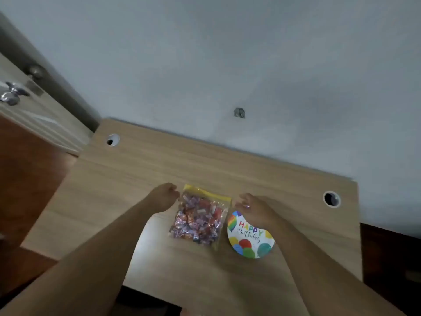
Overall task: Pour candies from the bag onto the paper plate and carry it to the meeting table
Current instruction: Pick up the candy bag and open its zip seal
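A clear zip bag of wrapped candies (pixel 200 218) with a yellow top strip lies flat on the wooden desk (pixel 159 169). Right beside it lies a round paper plate (pixel 250 238) printed with "Happy Birthday" and balloons. My left hand (pixel 163 197) hovers at the bag's upper left corner with curled fingers, close to the yellow strip. My right hand (pixel 252 207) is at the bag's upper right corner, fingers apart, and covers the plate's top edge. Neither hand visibly grips anything.
The desk stands against a grey wall and has two round cable holes (pixel 112 139) (pixel 332 199). A door with a metal knob (pixel 10 94) is at the far left. Dark reddish floor shows left and right of the desk.
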Demonstrator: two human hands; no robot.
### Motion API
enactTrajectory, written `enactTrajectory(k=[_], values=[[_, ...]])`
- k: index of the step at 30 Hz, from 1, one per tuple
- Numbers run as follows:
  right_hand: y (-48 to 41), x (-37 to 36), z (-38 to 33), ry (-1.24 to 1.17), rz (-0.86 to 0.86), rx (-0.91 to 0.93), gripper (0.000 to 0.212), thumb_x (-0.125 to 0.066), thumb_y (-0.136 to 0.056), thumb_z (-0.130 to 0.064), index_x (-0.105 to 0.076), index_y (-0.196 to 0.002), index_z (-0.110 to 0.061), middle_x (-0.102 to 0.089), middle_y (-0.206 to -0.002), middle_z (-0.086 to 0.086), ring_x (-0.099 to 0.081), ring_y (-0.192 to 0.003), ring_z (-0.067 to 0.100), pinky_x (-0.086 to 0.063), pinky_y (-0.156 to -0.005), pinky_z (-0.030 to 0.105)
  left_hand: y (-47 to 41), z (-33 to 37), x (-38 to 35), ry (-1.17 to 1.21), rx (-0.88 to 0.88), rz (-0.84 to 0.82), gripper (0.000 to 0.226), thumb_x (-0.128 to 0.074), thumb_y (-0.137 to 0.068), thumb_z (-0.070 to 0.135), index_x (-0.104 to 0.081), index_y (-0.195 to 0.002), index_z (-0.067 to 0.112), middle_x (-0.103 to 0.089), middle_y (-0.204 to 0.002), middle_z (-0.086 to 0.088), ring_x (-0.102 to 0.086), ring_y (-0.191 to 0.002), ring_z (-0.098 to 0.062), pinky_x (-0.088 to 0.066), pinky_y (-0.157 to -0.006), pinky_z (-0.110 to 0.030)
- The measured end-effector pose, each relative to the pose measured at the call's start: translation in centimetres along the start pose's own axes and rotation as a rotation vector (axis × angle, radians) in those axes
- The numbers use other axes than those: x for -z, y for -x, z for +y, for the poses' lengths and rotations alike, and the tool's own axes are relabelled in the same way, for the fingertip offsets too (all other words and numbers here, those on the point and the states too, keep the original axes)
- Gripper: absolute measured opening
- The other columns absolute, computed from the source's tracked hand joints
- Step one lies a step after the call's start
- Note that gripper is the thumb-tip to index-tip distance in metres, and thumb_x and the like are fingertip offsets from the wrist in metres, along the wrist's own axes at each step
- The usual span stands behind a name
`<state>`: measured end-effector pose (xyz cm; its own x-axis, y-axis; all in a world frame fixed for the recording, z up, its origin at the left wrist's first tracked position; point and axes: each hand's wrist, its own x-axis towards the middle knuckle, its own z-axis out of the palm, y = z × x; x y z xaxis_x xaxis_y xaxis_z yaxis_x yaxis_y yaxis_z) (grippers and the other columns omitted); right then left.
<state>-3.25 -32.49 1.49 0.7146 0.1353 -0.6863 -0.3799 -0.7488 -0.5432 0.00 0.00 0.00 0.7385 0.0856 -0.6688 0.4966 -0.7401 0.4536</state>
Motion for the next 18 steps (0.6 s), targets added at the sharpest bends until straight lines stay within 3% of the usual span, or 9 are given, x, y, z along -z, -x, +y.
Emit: enactTrajectory(k=[3, 6, 8, 10, 11, 13, 14, 16, 18], values=[[-0.7, -3.0, 0.5, -0.083, -0.08, -0.064, 0.049, -0.053, -0.108, -0.045, -0.055, -0.148, -0.016, -0.069, -0.138, 0.01, -0.072, -0.122, 0.032, -0.06, -0.093, 0.048, 0.1, -2.1, -2.4, 0.225, 0.169, -0.085, 0.052, -0.062, -0.105, 0.023, -0.052, -0.152, 0.005, -0.067, -0.134, -0.025, -0.068, -0.103, -0.039, -0.055, -0.078, -0.039], [-0.7, -5.8, 0.9, -0.17, -0.131, -0.09, 0.039, -0.054, -0.108, -0.04, -0.06, -0.138, -0.016, -0.073, -0.116, 0.008, -0.078, -0.109, 0.034, -0.062, -0.087, 0.047, 0.4, -4.0, -4.9, 0.467, 0.26, -0.12, 0.056, -0.069, -0.093, 0.025, -0.057, -0.14, -0.003, -0.067, -0.12, -0.029, -0.065, -0.096, -0.037, -0.052, -0.081, -0.044], [-0.6, -7.2, 1.1, -0.195, -0.119, -0.089, 0.055, -0.056, -0.098, -0.055, -0.06, -0.139, -0.019, -0.072, -0.127, 0.007, -0.076, -0.115, 0.032, -0.06, -0.099, 0.049, 0.3, -4.4, -6.0, 0.509, 0.261, -0.072, 0.047, -0.068, -0.096, 0.031, -0.064, -0.13, -0.002, -0.072, -0.107, -0.021, -0.071, -0.089, -0.038, -0.061, -0.079, -0.04], [-0.8, -8.5, 1.7, -0.278, -0.119, -0.104, 0.081, -0.057, -0.081, -0.074, -0.058, -0.146, -0.026, -0.07, -0.137, 0.002, -0.073, -0.124, 0.03, -0.059, -0.107, 0.054, 0.3, -4.8, -7.1, 0.606, 0.255, -0.025, 0.046, -0.072, -0.101, 0.032, -0.064, -0.135, 0.002, -0.074, -0.1, -0.014, -0.071, -0.08, -0.027, -0.062, -0.069, -0.03], [-1.1, -9.1, 2.2, -0.3, -0.118, -0.105, 0.085, -0.057, -0.078, -0.079, -0.056, -0.148, -0.03, -0.07, -0.137, 0.0, -0.073, -0.124, 0.029, -0.059, -0.107, 0.055, 0.4, -4.9, -7.5, 0.644, 0.257, -0.019, 0.05, -0.077, -0.098, 0.036, -0.064, -0.137, 0.009, -0.076, -0.102, -0.013, -0.072, -0.082, -0.026, -0.062, -0.072, -0.031], [-1.0, -9.5, 2.4, -0.296, -0.125, -0.101, 0.084, -0.058, -0.082, -0.079, -0.052, -0.153, -0.034, -0.069, -0.139, -0.004, -0.073, -0.123, 0.025, -0.059, -0.107, 0.053, 1.0, -5.0, -7.8, 0.669, 0.248, -0.039, 0.045, -0.082, -0.092, 0.042, -0.066, -0.13, 0.023, -0.081, -0.108, -0.012, -0.077, -0.094, -0.028, -0.062, -0.084, -0.042], [-0.6, -9.4, 2.1, -0.292, -0.133, -0.097, 0.084, -0.058, -0.084, -0.077, -0.05, -0.155, -0.033, -0.067, -0.142, -0.005, -0.072, -0.125, 0.024, -0.059, -0.108, 0.052, 1.4, -5.1, -8.0, 0.684, 0.237, -0.047, 0.037, -0.082, -0.092, 0.041, -0.069, -0.122, 0.025, -0.082, -0.106, -0.013, -0.076, -0.094, -0.029, -0.06, -0.084, -0.044], [-0.1, -9.0, 1.7, -0.271, -0.138, -0.091, 0.084, -0.057, -0.086, -0.076, -0.048, -0.157, -0.034, -0.064, -0.146, -0.006, -0.07, -0.128, 0.023, -0.058, -0.11, 0.051, 2.3, -4.5, -8.1, 0.694, 0.197, -0.029, 0.023, -0.082, -0.093, 0.039, -0.074, -0.108, 0.023, -0.082, -0.106, -0.017, -0.073, -0.088, -0.027, -0.056, -0.076, -0.038], [0.4, -8.6, 1.3, -0.236, -0.124, -0.064, 0.07, -0.057, -0.093, -0.069, -0.053, -0.153, -0.032, -0.066, -0.141, -0.004, -0.07, -0.126, 0.022, -0.057, -0.11, 0.051, 3.2, -3.7, -8.3, 0.71, 0.158, 0.004, 0.014, -0.077, -0.098, 0.028, -0.072, -0.1, 0.015, -0.082, -0.1, -0.016, -0.073, -0.083, -0.025, -0.057, -0.065, -0.029]])
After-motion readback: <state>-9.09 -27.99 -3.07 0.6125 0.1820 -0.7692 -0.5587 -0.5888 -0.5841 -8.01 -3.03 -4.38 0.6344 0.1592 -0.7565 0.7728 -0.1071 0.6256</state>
